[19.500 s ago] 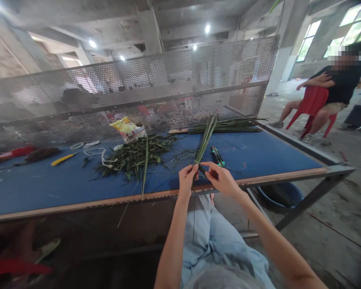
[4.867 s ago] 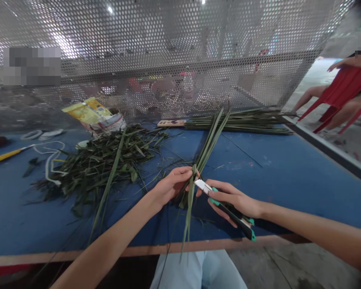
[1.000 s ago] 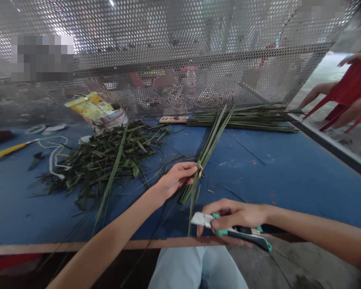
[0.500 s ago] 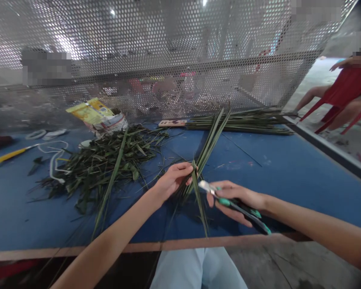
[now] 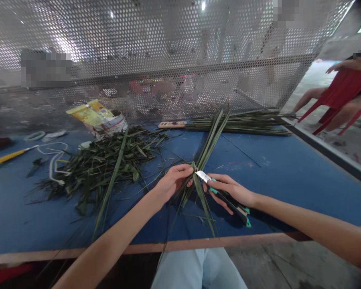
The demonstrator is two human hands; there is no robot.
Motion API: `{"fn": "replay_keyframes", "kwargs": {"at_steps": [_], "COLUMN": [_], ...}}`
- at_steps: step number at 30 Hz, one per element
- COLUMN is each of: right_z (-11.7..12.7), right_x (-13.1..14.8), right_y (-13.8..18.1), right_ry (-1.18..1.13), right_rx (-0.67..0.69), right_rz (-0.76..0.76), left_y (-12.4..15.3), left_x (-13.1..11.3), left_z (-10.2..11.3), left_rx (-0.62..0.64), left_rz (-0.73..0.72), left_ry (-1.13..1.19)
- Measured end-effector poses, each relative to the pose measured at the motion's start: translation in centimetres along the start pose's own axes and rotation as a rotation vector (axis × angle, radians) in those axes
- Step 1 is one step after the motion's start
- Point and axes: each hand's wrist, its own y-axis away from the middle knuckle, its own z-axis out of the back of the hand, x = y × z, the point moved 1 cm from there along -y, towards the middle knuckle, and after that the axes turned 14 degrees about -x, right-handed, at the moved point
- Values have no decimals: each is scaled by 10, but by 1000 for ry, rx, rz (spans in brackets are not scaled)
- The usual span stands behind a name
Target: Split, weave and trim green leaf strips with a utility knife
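Observation:
My left hand (image 5: 177,179) pinches a folded green leaf strip (image 5: 202,197) near the middle of the table, with the thumb and fingers closed on it. Long leaf strips (image 5: 212,138) run up and away from behind the fingers. In my right hand (image 5: 228,190) is a pair of pruning shears (image 5: 225,199) with black and teal handles. Their silver blade meets the leaf just right of my left fingertips. Whether the blades are apart is unclear.
A heap of leaf trimmings (image 5: 108,168) lies on the blue table (image 5: 289,180) at left, before a bag-topped container (image 5: 108,122). A yellow-handled tool (image 5: 9,156) is far left. Long leaves (image 5: 240,122) and a phone (image 5: 172,125) lie at the back. Perforated metal (image 5: 168,44) stands behind.
My right hand has moved left and slightly up, bringing the shears' blade against the leaf by my left fingertips. My left hand stays nearly in place, and the leaf's lower end has swung slightly right.

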Motion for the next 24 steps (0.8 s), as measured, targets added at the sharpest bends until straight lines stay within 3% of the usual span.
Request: {"fn": "replay_keyframes", "kwargs": {"at_steps": [24], "right_z": [-2], "right_x": [-4], "right_y": [0], "right_ry": [-39], "right_rx": [-44], "right_rz": [-14], "left_y": [1], "left_x": [1], "left_z": [-2], "left_rx": [-104], "left_rz": [46], "left_ry": [86]}}
